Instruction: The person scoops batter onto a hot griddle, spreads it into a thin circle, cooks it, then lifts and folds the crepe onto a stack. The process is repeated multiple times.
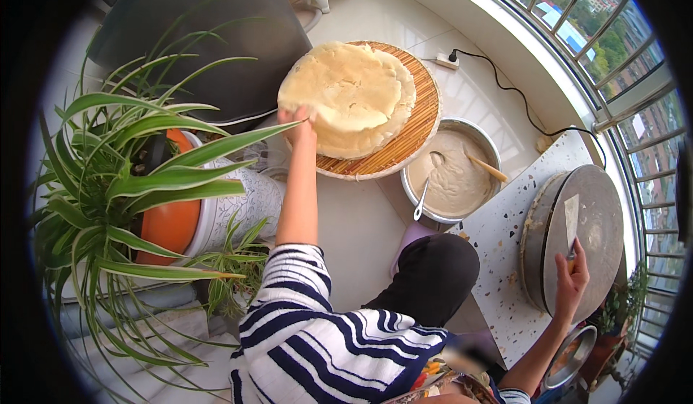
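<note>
My left hand (pixel 296 124) is at the lower left edge of a stack of thin round flatbreads (pixel 346 90), its fingers on the rim of the top one. The stack lies on a round woven reed tray (pixel 425 117). In my right hand (pixel 572 277) is a scraper with a flat, pale blade (pixel 571 217), over a round griddle (pixel 595 274) whose plate is bare. Between tray and griddle stands a metal basin of batter (pixel 455 155), with a metal-handled utensil (pixel 421 201) and a wooden-handled one (pixel 487 169) in it.
A speckled stone slab (pixel 487 247) carries the griddle. A black cord (pixel 509 87) runs from a power socket (pixel 448 63) along the window wall. Potted spider plants (pixel 168 187) reach in from the left. A metal bowl (pixel 571 358) stands at the lower right.
</note>
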Tool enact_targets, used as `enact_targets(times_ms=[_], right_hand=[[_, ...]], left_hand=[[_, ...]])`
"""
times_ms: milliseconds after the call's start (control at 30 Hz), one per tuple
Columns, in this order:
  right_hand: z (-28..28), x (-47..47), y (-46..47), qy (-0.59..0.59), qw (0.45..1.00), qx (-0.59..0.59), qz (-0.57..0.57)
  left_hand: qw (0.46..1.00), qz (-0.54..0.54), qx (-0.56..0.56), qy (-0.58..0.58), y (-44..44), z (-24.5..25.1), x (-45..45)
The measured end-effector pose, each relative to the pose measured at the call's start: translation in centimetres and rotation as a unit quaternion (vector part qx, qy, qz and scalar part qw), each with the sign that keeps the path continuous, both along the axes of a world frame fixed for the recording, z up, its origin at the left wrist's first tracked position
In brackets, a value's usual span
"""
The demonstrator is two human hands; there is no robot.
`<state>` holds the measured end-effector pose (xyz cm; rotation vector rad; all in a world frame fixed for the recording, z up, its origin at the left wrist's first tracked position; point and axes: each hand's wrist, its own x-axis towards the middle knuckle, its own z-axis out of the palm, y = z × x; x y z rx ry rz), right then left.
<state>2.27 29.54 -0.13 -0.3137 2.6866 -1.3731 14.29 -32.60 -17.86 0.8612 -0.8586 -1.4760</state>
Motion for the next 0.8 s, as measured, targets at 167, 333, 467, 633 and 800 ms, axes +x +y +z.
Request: enact_targets(times_ms=[167, 333, 467, 633, 800], right_hand=[[0.2, 0.7, -0.7, -0.011, 1.000, -0.017, 0.008], [0.3, 1.0, -0.8, 0.014, 1.000, -0.012, -0.020], [0.4, 1.2, -0.8, 0.017, 1.000, -0.015, 0.003], [0.8, 1.6, -0.5, 0.013, 1.000, 0.014, 0.017], [0.7, 2.1, -0.4, 0.041, 0.999, 0.007, 0.018]], left_hand=[[0.972, 0.031, -0.132, -0.190, -1.8, 9.7, -6.7], [0.998, 0.018, -0.052, -0.043, 2.1, 7.8, -2.7], [0.973, -0.008, 0.228, -0.040, 6.2, -1.3, 0.0], [0.974, 0.027, 0.223, -0.038, 7.3, -5.9, 0.2], [0.942, -0.007, 0.311, 0.123, 3.9, -5.2, 0.9]])
